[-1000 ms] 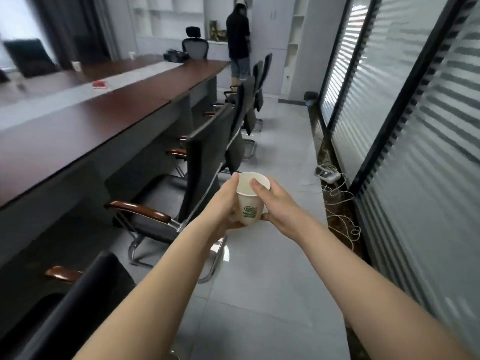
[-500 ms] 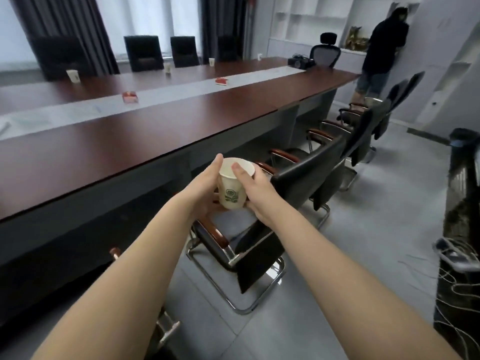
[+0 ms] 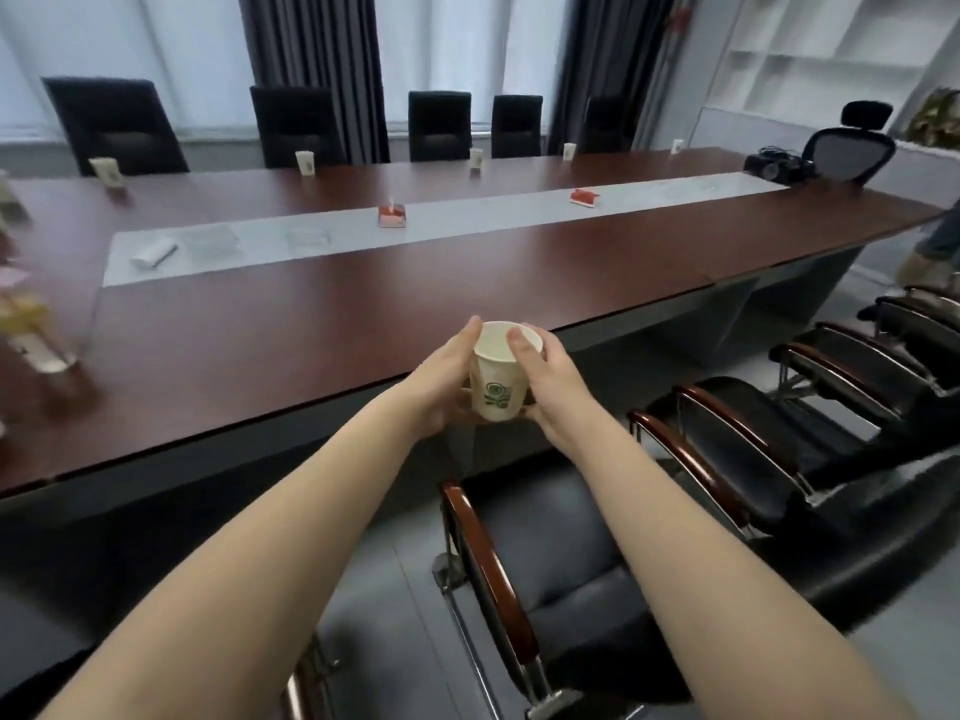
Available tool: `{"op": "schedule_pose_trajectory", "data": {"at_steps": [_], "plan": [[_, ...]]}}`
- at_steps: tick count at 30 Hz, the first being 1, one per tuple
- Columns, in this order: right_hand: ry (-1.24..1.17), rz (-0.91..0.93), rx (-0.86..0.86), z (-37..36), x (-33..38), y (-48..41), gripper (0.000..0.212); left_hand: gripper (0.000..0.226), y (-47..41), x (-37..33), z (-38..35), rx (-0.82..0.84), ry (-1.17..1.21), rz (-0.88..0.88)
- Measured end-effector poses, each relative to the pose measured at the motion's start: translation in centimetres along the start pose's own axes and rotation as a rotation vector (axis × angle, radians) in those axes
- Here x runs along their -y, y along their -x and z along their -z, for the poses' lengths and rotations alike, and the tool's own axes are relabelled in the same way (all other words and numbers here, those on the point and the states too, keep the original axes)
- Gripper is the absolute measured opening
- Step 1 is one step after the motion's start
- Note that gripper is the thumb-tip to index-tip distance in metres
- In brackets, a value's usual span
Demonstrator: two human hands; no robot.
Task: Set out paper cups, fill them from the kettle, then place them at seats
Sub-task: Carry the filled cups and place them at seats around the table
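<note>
1. Paper cup [image 3: 497,380]: white with a green logo, upright, held in the air between both hands, just in front of the near edge of the bench [image 3: 311,324] and not set on it. Can't tell whether there is liquid inside.
2. Left hand [image 3: 441,379]: fingers wrapped round the cup's left side, thumb up along the wall to the rim.
3. Right hand [image 3: 548,379]: fingers curled round the right side, thumb tip [image 3: 518,339] on the rim.
4. Black chair [image 3: 545,537] with brown armrests sits under the arms, and more like it stand to the right.
5. Far edge of the bench: cups already in place [image 3: 306,162] [image 3: 476,159] [image 3: 569,150], one in front of each dark chair.
6. Grey runner [image 3: 467,223] down the middle carries two red packs [image 3: 392,215] [image 3: 584,197].
</note>
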State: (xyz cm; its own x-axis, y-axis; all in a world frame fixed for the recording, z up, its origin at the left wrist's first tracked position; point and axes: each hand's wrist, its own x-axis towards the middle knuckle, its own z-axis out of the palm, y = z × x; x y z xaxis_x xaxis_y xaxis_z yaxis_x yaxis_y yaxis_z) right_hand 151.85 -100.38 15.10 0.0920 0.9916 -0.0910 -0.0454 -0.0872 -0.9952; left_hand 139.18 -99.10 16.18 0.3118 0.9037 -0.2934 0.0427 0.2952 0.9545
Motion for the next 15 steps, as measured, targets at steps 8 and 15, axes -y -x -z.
{"op": "schedule_pose_trajectory", "data": {"at_steps": [8, 15], "plan": [[-0.014, -0.021, 0.101, -2.9, 0.3, -11.4, 0.026, 0.040, -9.0, -2.2, 4.7, -0.111, 0.097, 0.013], [-0.022, -0.040, 0.194, -4.7, -0.9, -23.0, 0.016, 0.038, -19.2, -3.2, 8.7, -0.251, 0.133, -0.009]]}}
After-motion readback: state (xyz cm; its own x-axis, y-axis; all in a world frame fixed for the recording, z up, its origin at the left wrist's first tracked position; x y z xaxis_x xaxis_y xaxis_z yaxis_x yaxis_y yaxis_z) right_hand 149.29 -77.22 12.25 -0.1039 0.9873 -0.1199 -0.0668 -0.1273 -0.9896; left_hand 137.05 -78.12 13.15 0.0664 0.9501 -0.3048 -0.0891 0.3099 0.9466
